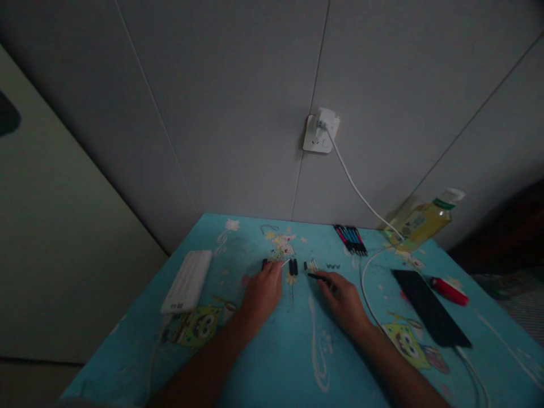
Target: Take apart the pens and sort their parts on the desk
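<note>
My left hand is closed, with a thin white pen refill sticking out from its fingertips. A dark piece with some red shows just past those fingers; whether they touch it I cannot tell. My right hand pinches a slim black pen barrel that points left. Between the hands lie black pen parts side by side. Close by are a small black piece, thin white sticks and several small springs in a row.
Several pens lie together at the back. A white power bank is on the left; a black phone, red object and yellow bottle are on the right. A white cable runs from the wall socket onto the table.
</note>
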`<state>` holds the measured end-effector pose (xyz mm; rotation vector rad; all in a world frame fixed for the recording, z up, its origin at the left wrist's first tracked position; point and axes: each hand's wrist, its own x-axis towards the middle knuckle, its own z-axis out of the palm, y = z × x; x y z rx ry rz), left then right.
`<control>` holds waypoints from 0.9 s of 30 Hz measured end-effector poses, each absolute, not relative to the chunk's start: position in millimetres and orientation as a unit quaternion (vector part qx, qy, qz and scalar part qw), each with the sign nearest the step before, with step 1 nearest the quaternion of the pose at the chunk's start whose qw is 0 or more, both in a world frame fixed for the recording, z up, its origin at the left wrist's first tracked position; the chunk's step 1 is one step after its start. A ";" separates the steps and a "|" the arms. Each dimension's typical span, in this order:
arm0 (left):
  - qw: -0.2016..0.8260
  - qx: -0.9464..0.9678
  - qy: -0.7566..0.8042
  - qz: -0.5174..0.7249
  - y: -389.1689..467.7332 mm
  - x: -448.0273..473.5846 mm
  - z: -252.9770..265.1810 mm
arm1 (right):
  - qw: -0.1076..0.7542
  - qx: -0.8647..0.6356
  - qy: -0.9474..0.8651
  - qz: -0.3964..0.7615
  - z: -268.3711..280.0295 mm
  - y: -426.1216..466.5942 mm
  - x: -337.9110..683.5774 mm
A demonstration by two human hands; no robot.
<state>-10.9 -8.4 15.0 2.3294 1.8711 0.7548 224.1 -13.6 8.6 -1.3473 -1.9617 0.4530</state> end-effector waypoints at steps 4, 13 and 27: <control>0.033 0.748 0.617 0.243 -7.4 -12.6 13.5 | 0.303 -0.520 -0.791 0.113 5.5 -7.2 219.0; 0.038 0.748 0.625 0.220 -8.0 -13.5 17.6 | 0.191 -0.511 -0.835 -0.073 17.2 17.0 179.7; 0.060 0.752 0.630 0.187 -7.9 -11.1 20.1 | 0.152 -0.546 -0.822 -0.052 15.3 3.6 167.9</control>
